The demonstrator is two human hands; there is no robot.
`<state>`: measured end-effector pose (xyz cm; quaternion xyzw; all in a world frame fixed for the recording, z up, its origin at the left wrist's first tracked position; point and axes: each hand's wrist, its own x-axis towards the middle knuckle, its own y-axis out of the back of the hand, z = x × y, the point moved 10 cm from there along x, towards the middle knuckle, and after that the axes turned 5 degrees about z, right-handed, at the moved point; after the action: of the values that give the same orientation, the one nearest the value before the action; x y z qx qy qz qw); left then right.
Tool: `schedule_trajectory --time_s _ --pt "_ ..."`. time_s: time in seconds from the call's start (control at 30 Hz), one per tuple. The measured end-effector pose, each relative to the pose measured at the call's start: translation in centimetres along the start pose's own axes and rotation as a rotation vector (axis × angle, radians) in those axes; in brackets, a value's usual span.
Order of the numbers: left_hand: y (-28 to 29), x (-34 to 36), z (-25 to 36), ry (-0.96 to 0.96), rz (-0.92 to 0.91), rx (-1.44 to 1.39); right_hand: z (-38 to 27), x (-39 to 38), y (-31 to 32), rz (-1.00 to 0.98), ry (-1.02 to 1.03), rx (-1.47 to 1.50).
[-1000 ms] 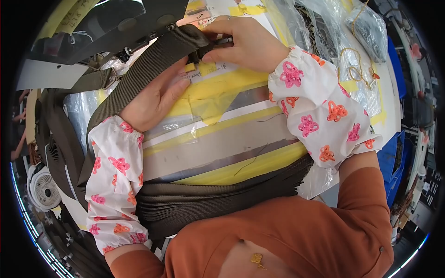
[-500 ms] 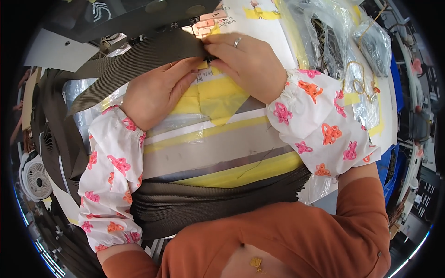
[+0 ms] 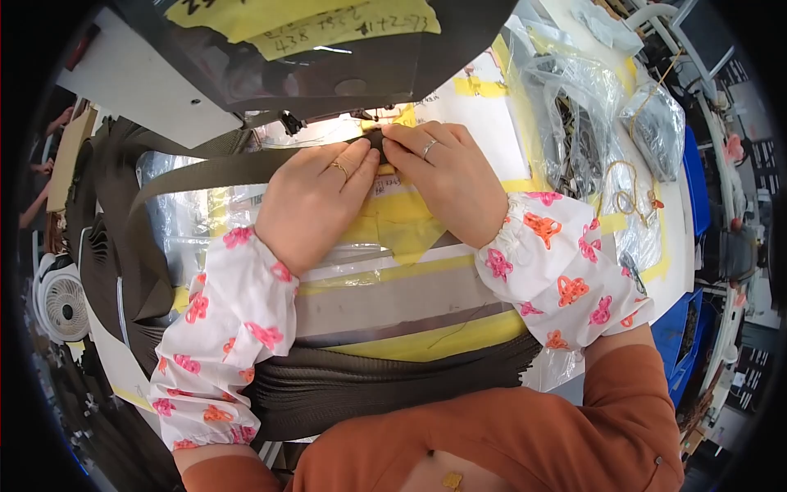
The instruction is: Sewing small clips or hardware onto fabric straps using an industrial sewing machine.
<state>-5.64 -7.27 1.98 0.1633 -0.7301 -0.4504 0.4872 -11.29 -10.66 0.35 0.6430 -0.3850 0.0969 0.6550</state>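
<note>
A dark olive-brown ribbed webbing strap (image 3: 217,174) runs in from the left and ends between my hands. My left hand (image 3: 311,201), with a ring on it, lies over the strap, its fingertips pressing the webbing near the end. Close against it, my right hand (image 3: 455,180) pinches the same strap end between thumb and fingers. Just beyond the fingertips hangs the underside of a dark machine head (image 3: 328,78), which looks like a sewing machine. The strap's very tip is partly hidden by the fingers.
A bundle of webbing (image 3: 385,385) lies along the near edge, with more straps (image 3: 106,238) looped at the left. Yellow tape (image 3: 410,225) covers parts of the worktop. Plastic bags (image 3: 574,107) lie at right, near a blue bin (image 3: 676,336). A white fan (image 3: 64,303) stands at left.
The view has tilted, showing more of the machine head. My left hand has moved from beneath the strap to lie over it. The strap now lies lower and flatter, and both hands are closer together.
</note>
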Motion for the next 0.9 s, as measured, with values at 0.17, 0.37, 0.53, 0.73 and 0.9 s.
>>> schedule_trajectory --time_s 0.17,0.37,0.53,0.73,0.9 --pt "-0.9 -0.1 -1.1 -0.097 0.019 -0.136 0.7 -0.2 -0.1 -0.004 -0.048 -0.003" --pt "-1.9 0.4 -2.1 -0.022 -0.04 -0.234 0.9 0.3 0.2 -0.049 -0.005 -0.003" --pt "-1.3 0.5 -2.5 0.048 -0.005 -0.333 0.0 1.1 -0.5 -0.115 0.029 -0.125" --pt "-4.7 -2.2 -3.4 0.338 -0.151 -0.457 -0.2 0.2 0.4 -0.018 0.061 -0.059" --pt "-2.4 -1.8 -2.4 0.224 -0.073 -0.355 -1.5 1.0 1.5 0.01 0.072 -0.029"
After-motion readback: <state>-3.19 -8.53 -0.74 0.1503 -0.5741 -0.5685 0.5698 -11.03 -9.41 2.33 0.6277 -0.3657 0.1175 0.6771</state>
